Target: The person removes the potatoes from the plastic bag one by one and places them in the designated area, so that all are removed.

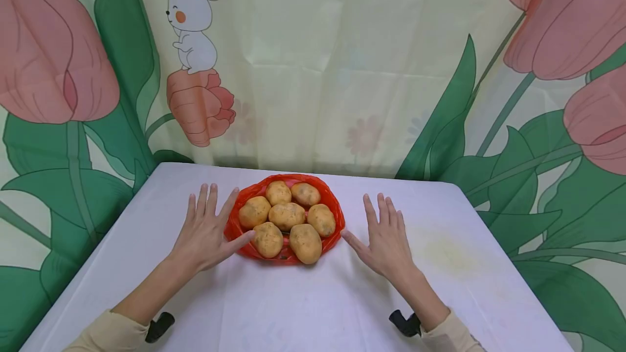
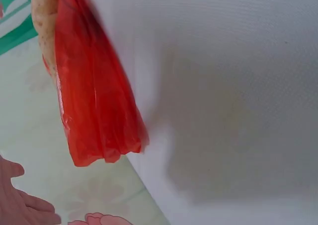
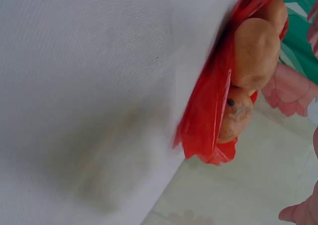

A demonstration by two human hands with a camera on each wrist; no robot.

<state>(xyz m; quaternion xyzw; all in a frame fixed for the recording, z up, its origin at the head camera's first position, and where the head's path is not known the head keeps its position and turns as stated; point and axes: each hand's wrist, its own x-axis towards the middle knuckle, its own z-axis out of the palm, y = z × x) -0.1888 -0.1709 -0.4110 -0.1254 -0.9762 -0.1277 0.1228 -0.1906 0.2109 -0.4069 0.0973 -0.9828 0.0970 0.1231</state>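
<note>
Several brown potatoes (image 1: 287, 216) lie in an opened red plastic bag (image 1: 329, 184) on the white-covered table. My left hand (image 1: 205, 232) is spread on the bag's left side, fingers straight; its thumb tip overlaps the front left potato (image 1: 268, 241) in the head view. To the right, my right hand (image 1: 383, 243) is held with straight fingers, its thumb tip right at the bag's edge. Neither hand grips anything. The left wrist view shows the bag's side (image 2: 97, 86), and the right wrist view shows potatoes (image 3: 256, 53) bulging above the red plastic (image 3: 206, 111).
A white cloth covers the table (image 1: 293, 308), with a faint yellowish stain (image 1: 450, 254) at the right. Behind the table hangs a curtain (image 1: 313, 69) printed with tulips and a rabbit. Black straps (image 1: 160, 327) sit at both wrists.
</note>
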